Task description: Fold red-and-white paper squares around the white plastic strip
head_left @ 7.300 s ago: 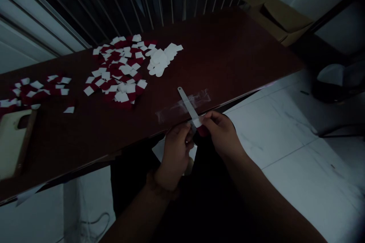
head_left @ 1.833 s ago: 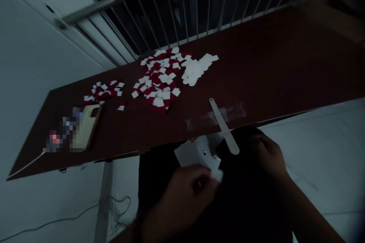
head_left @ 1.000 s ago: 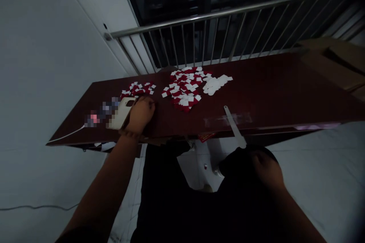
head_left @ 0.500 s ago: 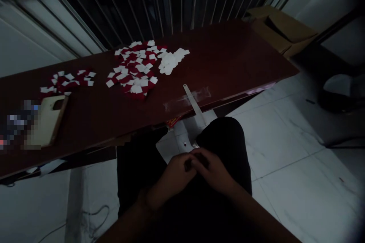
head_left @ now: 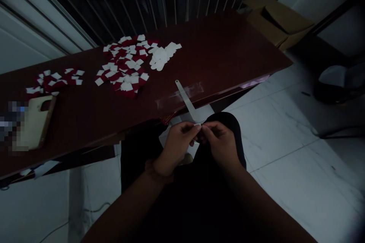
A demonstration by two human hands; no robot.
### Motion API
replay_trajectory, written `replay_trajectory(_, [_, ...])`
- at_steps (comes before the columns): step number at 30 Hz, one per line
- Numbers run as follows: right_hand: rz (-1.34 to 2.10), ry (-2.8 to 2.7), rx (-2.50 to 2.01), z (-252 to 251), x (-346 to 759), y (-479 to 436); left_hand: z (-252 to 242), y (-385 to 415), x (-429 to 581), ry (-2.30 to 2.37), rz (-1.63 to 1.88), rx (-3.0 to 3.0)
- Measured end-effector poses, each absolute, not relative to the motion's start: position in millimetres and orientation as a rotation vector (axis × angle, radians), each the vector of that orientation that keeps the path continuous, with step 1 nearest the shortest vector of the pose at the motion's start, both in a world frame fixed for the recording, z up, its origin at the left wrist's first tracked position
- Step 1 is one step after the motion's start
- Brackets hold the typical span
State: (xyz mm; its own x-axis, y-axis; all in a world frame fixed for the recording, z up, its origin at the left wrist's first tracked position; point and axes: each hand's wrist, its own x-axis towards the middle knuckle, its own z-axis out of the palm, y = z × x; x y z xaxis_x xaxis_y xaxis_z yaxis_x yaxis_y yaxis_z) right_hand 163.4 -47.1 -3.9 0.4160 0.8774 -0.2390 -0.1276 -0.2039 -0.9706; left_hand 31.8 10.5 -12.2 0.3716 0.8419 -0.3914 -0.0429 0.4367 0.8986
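The left hand [head_left: 179, 145] and the right hand [head_left: 220, 145] are held together in front of the person's lap, just below the front edge of the desk [head_left: 228, 45]. Both hands are closed in a pinch, and a small pale piece [head_left: 197, 124] is gripped between their fingertips; its exact form is too small to be determined. A beaded bracelet [head_left: 158, 172] is worn on the left wrist. A white sheet [head_left: 207, 115] is visible directly beyond the hands, below the desk edge.

A flat pale strip [head_left: 185, 100] is laid on the desk, with its lower end projecting past the front edge to a point just beside the hands. Translucent tape [head_left: 194, 89] is stuck across the desk beneath it. Farther left on the desk, a large pile of red-and-white squares [head_left: 121, 70] is located beside a cluster of white paper pieces [head_left: 161, 57]. A smaller pile of red-and-white squares [head_left: 54, 81] is placed near a beige phone case [head_left: 35, 123]. A cardboard box [head_left: 276, 19] is positioned beyond the far end of the desk, and a steel railing [head_left: 122, 0] runs behind it.
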Motion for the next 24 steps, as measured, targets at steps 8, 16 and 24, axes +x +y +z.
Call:
replay_trajectory(8, [1.099,-0.626,-1.436,-4.5,163.4,-46.8,-4.1,19.6,34.2,1.097,0.669,1.028])
replay_trajectory(16, [1.197,-0.543,-1.465,-42.4,159.9,-56.5,-3.6,20.4,34.7,1.123,0.622,1.055])
replay_trajectory(24, [1.197,-0.548,-1.589,-96.8,168.5,-56.9,-1.0,22.8,34.8,1.123,0.625,1.099])
